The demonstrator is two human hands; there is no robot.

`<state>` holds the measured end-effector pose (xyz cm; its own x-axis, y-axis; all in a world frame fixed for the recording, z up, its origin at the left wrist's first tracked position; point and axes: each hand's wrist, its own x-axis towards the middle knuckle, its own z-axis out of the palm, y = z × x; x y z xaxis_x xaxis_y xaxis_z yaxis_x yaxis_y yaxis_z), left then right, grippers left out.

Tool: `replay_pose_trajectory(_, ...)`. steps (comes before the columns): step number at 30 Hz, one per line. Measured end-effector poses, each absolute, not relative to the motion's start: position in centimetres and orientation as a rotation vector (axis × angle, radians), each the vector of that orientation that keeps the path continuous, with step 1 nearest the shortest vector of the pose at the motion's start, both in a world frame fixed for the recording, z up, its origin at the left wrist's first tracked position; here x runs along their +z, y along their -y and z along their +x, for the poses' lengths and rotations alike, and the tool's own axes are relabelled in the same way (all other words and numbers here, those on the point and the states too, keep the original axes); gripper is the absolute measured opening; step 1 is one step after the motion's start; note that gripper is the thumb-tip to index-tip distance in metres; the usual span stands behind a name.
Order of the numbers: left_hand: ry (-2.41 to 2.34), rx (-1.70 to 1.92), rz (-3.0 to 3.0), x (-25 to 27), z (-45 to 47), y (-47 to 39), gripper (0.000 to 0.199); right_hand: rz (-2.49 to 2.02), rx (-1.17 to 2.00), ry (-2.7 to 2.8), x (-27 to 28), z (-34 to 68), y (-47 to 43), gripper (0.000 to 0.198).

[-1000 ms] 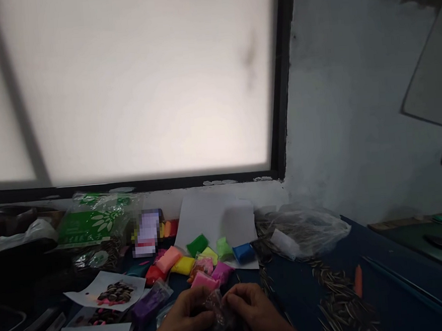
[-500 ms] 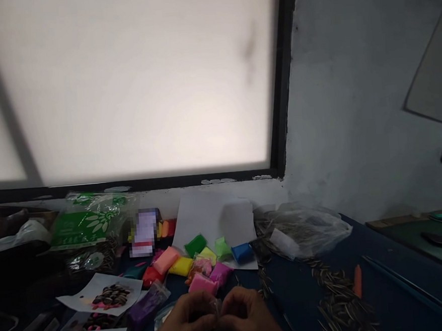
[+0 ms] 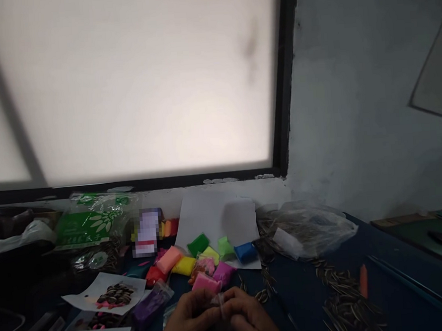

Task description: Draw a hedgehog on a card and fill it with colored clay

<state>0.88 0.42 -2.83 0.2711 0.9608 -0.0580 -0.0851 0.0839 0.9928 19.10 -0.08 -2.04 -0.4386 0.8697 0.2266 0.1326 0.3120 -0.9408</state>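
My left hand (image 3: pixel 195 316) and my right hand (image 3: pixel 246 315) meet at the bottom middle, fingers pinched together. Between them is a small clear plastic bag (image 3: pixel 220 300), gripped by both; its lower part and any contents are too dark to make out. Just beyond my fingertips lie packets of coloured clay, with a pink packet (image 3: pixel 205 283) and a magenta packet (image 3: pixel 224 272) closest. A purple clay packet (image 3: pixel 151 304) rests left of my left hand.
Sunflower seeds (image 3: pixel 347 303) are heaped at right beside an orange stick (image 3: pixel 363 281). A plastic bag of seeds (image 3: pixel 316 229) and white paper (image 3: pixel 213 216) stand by the wall. At left are a green seed bag (image 3: pixel 92 225), a phone (image 3: pixel 147 233) and printed pictures (image 3: pixel 105 294).
My right hand's fingers have closed in and shifted left against my left hand on the clear bag. The whole view has moved slightly, so the table things appear further right.
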Motion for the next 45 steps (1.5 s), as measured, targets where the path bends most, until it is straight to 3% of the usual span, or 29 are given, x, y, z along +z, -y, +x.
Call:
replay_pose_trajectory(8, -0.967, 1.012, 1.155, -2.2, 0.5, 0.0, 0.053, -0.887, 1.134, 1.793, -1.7, 19.3, 0.3, 0.023)
replay_pose_trajectory(14, -0.967, 1.054, 1.055, -1.2, 0.6, 0.0, 0.045, -0.767, 1.276, 1.841, -2.5, 19.3, 0.1, 0.03)
replay_pose_trajectory(20, -0.795, 1.098, 0.909, 0.2, 0.8, 0.6, 0.044, -0.685, 1.089, 1.875, -3.1, 19.3, 0.2, 0.039)
replay_pose_trajectory(29, -0.846, 1.087, 1.035, 0.2, 1.0, 0.3, 0.036, -0.719, 1.137, 1.644, -4.4, 18.7, 0.2, 0.022)
replay_pose_trajectory(34, -0.875, 1.028, 0.992, 0.4, 0.7, 0.3, 0.03, -0.844, 1.251, 1.514, -4.3, 18.8, 0.4, 0.041)
replay_pose_trajectory(40, -1.012, 0.991, 1.19, -0.5, 0.7, 0.0, 0.017, -1.015, 1.1, 1.702, -3.1, 19.2, 0.3, 0.013)
replay_pose_trajectory(45, -0.979, 0.956, 1.266, -1.5, -0.1, -0.8, 0.019, -1.07, 0.928, 1.846, -2.4, 19.6, 0.3, 0.012)
